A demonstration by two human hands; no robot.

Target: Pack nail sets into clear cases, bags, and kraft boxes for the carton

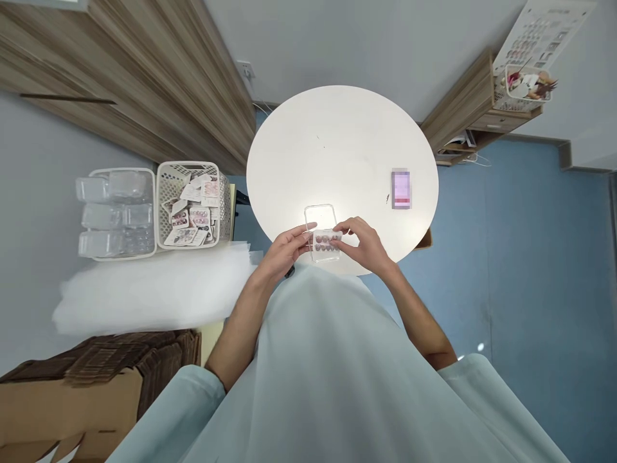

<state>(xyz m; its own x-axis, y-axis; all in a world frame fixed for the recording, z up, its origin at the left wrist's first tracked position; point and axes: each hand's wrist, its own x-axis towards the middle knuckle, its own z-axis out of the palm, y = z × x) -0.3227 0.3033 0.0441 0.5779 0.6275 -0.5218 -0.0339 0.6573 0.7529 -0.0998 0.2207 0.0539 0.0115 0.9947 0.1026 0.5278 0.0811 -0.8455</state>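
A clear plastic box [320, 213] with its lid raised is at the near edge of the round white table [337, 148]. A small card of press-on nails [328, 239], with two rows of pinkish nails, lies level over the lower half of the box. Fingers of my left hand [287, 249] close around the left side of the box, and its thumb is by the card's left end. My right hand [362, 244] pinches the card's right end between thumb and fingers. Whether the card rests on the box's bottom, I cannot tell.
A phone [401, 189] with a lit screen lies on the table's right. At left stand a basket of nail cards [161, 206] and a basket of clear boxes [155, 222]. White wrapping sheets [149, 289] and flattened cardboard [110, 360] lie nearer.
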